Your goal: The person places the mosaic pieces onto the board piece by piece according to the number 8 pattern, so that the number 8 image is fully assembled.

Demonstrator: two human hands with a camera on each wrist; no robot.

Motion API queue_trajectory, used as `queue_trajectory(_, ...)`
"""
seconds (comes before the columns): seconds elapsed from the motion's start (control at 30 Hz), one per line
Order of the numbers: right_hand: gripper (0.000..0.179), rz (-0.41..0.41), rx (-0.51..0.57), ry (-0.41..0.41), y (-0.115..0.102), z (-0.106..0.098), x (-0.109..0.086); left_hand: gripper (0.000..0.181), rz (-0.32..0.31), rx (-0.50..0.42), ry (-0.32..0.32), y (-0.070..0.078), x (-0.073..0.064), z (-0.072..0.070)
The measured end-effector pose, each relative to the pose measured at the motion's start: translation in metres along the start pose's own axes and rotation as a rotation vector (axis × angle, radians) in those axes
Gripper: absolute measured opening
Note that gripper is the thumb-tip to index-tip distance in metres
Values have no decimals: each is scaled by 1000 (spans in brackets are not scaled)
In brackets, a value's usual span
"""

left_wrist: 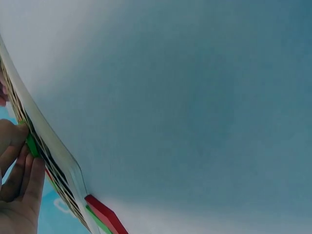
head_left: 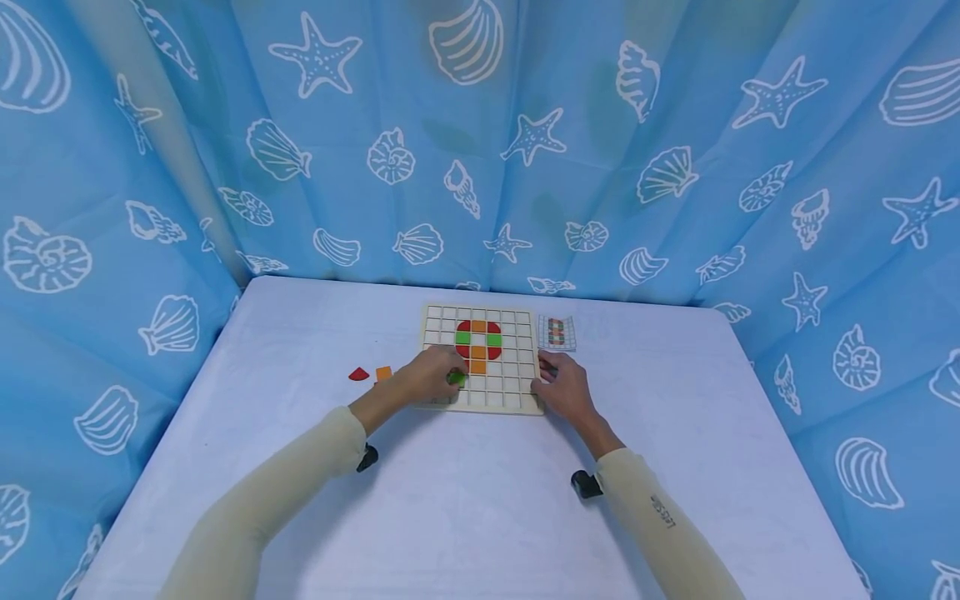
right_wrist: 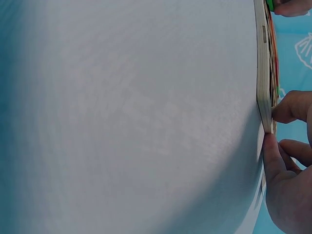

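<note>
My left hand (head_left: 433,373) is over the left front part of a pale wooden grid board (head_left: 510,393), pinching a green tile (head_left: 456,378) between thumb and fingers. In the left wrist view that green tile (left_wrist: 32,145) is right at the board's surface. Red, orange and green tiles form a rounded pattern in the upper middle cells, with an orange tile (head_left: 477,367) at its lower end. My right hand (head_left: 566,387) grips the board's right edge near the front corner. In the right wrist view its thumb (right_wrist: 290,107) lies on top, with fingers against the side.
A pattern card (head_left: 557,332) lies just right of the board. Left of the board are a loose red tile (head_left: 359,374) and an orange tile (head_left: 384,372), partly beside my left wrist. A blue shell-print curtain (head_left: 480,125) hangs behind the white table (head_left: 465,517).
</note>
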State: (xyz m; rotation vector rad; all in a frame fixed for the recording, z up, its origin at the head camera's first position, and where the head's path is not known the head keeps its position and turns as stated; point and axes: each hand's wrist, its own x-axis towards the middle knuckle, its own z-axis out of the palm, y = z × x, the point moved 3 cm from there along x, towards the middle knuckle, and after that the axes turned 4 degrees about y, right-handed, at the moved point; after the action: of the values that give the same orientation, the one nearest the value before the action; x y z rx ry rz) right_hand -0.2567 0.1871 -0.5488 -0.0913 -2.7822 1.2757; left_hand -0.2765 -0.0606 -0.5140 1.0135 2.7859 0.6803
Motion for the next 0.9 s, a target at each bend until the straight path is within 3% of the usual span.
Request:
queue_trajectory(0.23, 59, -13, 3, 3, -1, -1, -1, 23, -21, 8, 15, 5, 0, 3)
queue_trajectory(0.57, 58, -8, 7, 7, 0, 0, 0, 21, 10, -4, 1, 10, -2, 1)
queue_trajectory(0.8, 58, -4, 16, -5, -2, -1, -3, 25, 49, -9, 25, 4, -23, -5)
queue_trajectory(0.9, 58, -20, 28, -1, -3, -2, -3, 24, 8, 2, 67, -6, -36, -11)
